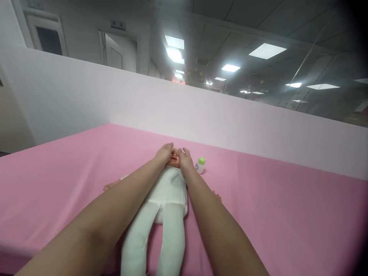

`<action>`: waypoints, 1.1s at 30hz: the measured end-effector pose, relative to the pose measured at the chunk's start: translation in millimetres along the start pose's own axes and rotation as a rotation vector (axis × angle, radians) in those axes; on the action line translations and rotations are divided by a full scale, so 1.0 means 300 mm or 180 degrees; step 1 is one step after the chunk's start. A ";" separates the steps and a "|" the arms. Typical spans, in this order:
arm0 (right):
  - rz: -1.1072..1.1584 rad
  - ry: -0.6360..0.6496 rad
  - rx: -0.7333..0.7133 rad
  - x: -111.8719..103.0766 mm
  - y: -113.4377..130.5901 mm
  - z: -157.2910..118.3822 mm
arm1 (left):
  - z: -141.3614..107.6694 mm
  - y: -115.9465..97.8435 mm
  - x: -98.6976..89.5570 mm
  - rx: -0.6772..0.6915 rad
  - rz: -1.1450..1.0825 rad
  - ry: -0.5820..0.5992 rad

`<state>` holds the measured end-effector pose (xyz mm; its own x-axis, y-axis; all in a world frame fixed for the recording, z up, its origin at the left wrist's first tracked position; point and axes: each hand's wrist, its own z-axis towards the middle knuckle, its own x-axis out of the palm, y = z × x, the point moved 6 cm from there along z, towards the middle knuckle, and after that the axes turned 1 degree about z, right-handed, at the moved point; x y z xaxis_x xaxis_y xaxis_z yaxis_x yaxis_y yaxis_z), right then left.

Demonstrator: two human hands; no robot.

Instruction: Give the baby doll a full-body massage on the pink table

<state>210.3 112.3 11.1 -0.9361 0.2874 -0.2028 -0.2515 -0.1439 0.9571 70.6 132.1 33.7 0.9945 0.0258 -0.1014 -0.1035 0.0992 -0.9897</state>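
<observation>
A baby doll [169, 188] in a white top and white leggings lies on its back, its head at the far end and its legs toward me. Against one side of the doll's head rests my left hand [165, 153], open, its fingers partly hidden. My right hand [185, 158] lies open along the other side, thumb near the doll's face and fingers slightly apart. Between my hands the doll's face [174, 156] shows. My forearms cover most of the doll's arms; one small hand [110, 186] sticks out at the left and another [217, 196] at the right.
A small white bottle with a green cap [200, 165] stands just right of my right hand. Pink cloth [273, 214] covers the padded surface. A low white partition [201, 111] runs along the back and left. Beyond are doors and ceiling lights.
</observation>
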 end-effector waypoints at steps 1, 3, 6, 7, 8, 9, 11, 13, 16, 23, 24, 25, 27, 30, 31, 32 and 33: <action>0.0155 0.0028 -0.0004 0.024 -0.018 0.018 | 0.019 0.019 0.021 -0.0041 -0.0089 0.0081; 0.0650 0.0057 0.0011 0.060 -0.052 0.040 | 0.040 0.058 0.044 -0.0049 -0.0285 0.0129; 0.1341 0.0123 -0.0043 0.081 -0.077 0.044 | 0.047 0.110 0.038 -0.0004 -0.0537 0.0018; 0.1398 0.0146 -0.0061 0.080 -0.078 0.041 | 0.047 0.123 0.032 0.0001 -0.0628 -0.0016; 0.1404 0.0163 -0.0077 0.077 -0.077 0.037 | 0.046 0.133 0.026 0.0001 -0.0732 -0.0042; 0.1394 0.0162 -0.0092 0.071 -0.074 0.033 | 0.045 0.140 0.021 0.0001 -0.0843 -0.0059; 0.1388 0.0128 -0.0096 0.058 -0.068 0.028 | 0.045 0.145 0.016 -0.0002 -0.1032 -0.0064; 0.1400 0.0082 -0.0077 0.048 -0.067 0.026 | 0.043 0.144 0.016 -0.0021 -0.1085 -0.0058; 0.1527 0.0085 -0.0024 0.047 -0.079 0.029 | 0.035 0.139 0.017 -0.0065 -0.1121 -0.0088; 0.2103 0.0155 0.0081 0.047 -0.116 0.029 | 0.016 0.142 0.011 -0.0203 -0.1515 -0.0117; 0.2123 0.0124 0.0079 0.043 -0.120 0.028 | 0.014 0.143 0.008 -0.0212 -0.1572 -0.0140; 0.2136 0.0087 0.0075 0.039 -0.123 0.027 | 0.013 0.145 0.006 -0.0220 -0.1608 -0.0168; 0.2172 0.0044 0.0083 0.036 -0.129 0.026 | 0.011 0.147 0.002 -0.0236 -0.1634 -0.0219; 0.2267 0.0061 0.0161 0.044 -0.134 0.024 | 0.010 0.147 0.000 -0.0257 -0.1631 -0.0242; 0.2293 0.0071 0.0182 0.048 -0.133 0.022 | 0.010 0.145 -0.002 -0.0233 -0.1593 -0.0265; 0.2302 0.0082 0.0181 0.051 -0.131 0.020 | 0.011 0.143 -0.004 -0.0194 -0.1525 -0.0296; 0.2281 0.0092 0.0159 0.053 -0.127 0.017 | 0.011 0.140 -0.006 -0.0143 -0.1439 -0.0325</action>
<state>206.3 127.2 -27.5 -0.8731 0.1133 0.4741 0.4381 -0.2440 0.8652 64.3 139.6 -7.2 0.9328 0.0879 0.3495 0.3431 0.0798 -0.9359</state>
